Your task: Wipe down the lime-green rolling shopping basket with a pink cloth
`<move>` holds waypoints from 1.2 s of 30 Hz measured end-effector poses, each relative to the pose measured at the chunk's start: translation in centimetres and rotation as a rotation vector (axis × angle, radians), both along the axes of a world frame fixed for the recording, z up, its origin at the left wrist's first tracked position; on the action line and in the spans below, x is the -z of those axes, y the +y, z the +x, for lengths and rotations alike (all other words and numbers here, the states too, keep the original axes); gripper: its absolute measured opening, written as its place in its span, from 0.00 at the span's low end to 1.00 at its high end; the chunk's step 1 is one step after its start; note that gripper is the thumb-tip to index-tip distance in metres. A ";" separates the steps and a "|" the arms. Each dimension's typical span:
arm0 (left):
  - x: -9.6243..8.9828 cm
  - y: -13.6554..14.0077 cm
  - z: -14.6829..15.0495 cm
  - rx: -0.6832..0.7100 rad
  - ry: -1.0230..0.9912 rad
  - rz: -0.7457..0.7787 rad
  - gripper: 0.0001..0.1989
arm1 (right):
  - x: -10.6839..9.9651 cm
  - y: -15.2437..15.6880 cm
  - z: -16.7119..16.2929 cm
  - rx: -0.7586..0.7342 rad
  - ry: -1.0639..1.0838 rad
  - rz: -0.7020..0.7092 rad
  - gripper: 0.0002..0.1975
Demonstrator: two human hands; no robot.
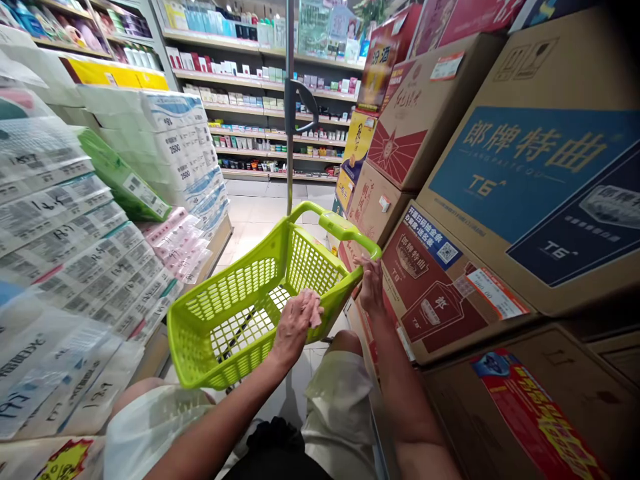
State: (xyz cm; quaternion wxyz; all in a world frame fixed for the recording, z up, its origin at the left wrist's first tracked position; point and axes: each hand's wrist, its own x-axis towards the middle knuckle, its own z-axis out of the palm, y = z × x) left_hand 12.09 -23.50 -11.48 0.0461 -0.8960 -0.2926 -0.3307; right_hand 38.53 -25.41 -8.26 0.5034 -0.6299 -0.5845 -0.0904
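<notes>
A lime-green shopping basket [227, 287] with perforated walls sits tilted in front of my knees, its inside showing no goods. My left hand [293, 327] is closed on a crumpled pink cloth [315, 308], held at the basket's near side wall. At the basket's right corner, where the green handle [345, 227] meets the rim, my right hand [371, 287] has its fingers wrapped round the edge. A metal pole with a dark grey hook-shaped grip [303, 107] rises behind the basket.
Stacked cardboard liquor cartons [530, 167] stand close on my right. Wrapped paper packs [65, 227] are piled on the left, with a green pack [123, 177] sticking out. Shelves [270, 113] of small boxed goods cross the back, beyond a tiled floor [255, 213].
</notes>
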 end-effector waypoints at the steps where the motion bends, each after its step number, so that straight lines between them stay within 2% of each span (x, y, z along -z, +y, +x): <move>1: 0.4 -0.4 -1.7 -0.025 0.005 -0.001 0.31 | 0.0 -0.1 -0.1 0.006 -0.001 0.004 0.33; 3: 0.9 -1.0 -4.3 -0.077 0.015 -0.004 0.32 | 0.1 -0.2 -0.3 0.009 -0.012 0.010 0.32; 5: 1.1 -1.2 -5.7 -0.119 0.015 -0.003 0.31 | 0.1 -0.2 -0.6 -0.004 -0.049 0.000 0.31; 9: 1.2 -0.1 -5.6 -0.173 -0.023 0.018 0.27 | 0.0 0.3 -1.5 -0.007 -0.163 -0.048 0.29; 13: 0.4 1.8 -2.6 -0.144 -0.057 -0.020 0.25 | -0.6 1.4 -2.5 -0.038 -0.217 -0.087 0.28; 19: -2.3 3.5 5.0 -0.083 -0.118 -0.102 0.22 | -0.9 2.7 -3.5 -0.026 -0.212 -0.108 0.28; 21: -2.6 3.6 5.8 -0.076 -0.131 -0.117 0.22 | -1.0 3.1 -3.5 -0.014 -0.210 -0.122 0.28; 24: -1.6 3.4 3.4 -0.087 -0.116 -0.102 0.23 | -1.1 3.3 -3.4 0.002 -0.224 -0.144 0.28; 28: 1.0 2.4 -4.9 -0.161 -0.097 -0.046 0.26 | -1.1 3.0 -3.3 0.008 -0.222 -0.148 0.28; 31: 2.1 1.3 -10.6 -0.265 -0.102 -0.050 0.26 | -0.9 2.7 -3.5 0.022 -0.212 -0.128 0.29; 33: 2.1 0.8 -12.2 -0.318 -0.116 -0.082 0.25 | -0.8 2.7 -3.8 0.032 -0.205 -0.117 0.29; 36: 1.7 1.0 -11.2 -0.356 -0.167 -0.134 0.24 | -0.8 2.7 -4.1 0.036 -0.205 -0.114 0.29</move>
